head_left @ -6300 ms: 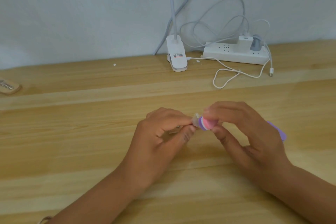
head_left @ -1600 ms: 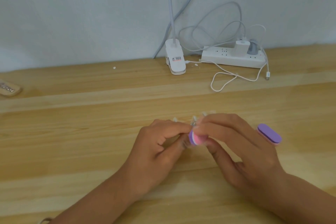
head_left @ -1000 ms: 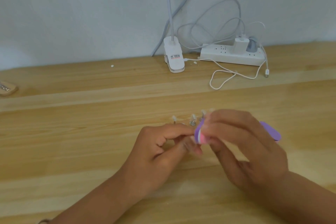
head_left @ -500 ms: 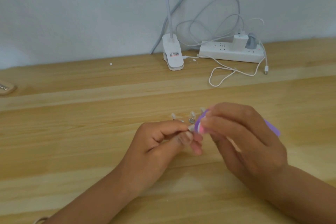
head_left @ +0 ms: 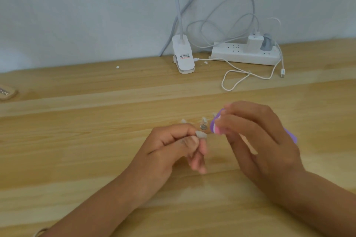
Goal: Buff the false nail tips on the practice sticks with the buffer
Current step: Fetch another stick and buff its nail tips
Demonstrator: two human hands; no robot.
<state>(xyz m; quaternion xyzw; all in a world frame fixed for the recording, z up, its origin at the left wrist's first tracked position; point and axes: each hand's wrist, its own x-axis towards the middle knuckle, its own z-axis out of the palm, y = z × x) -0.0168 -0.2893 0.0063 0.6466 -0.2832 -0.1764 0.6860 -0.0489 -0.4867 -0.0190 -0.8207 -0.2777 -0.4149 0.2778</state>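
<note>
Pinching a nail tip (head_left: pixel 201 135) in your left hand (head_left: pixel 169 152) holds it steady for the buffer (head_left: pixel 216 125) your right hand (head_left: pixel 260 140) grips.

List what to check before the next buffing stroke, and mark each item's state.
1. Left hand pinches the nail tip firmly: ok.
2. Right hand grips the buffer: ok.
3. Buffer face resting on the held tip: not ok, it looks just off it, up and to the right.
4. Other tips out of the buffer's path: cannot tell, they sit close behind it.
5. Surface of the held tip evenly buffed: cannot tell, too blurred.
6. Cable away from the hands: ok, it lies at the back by the power strip.
</note>
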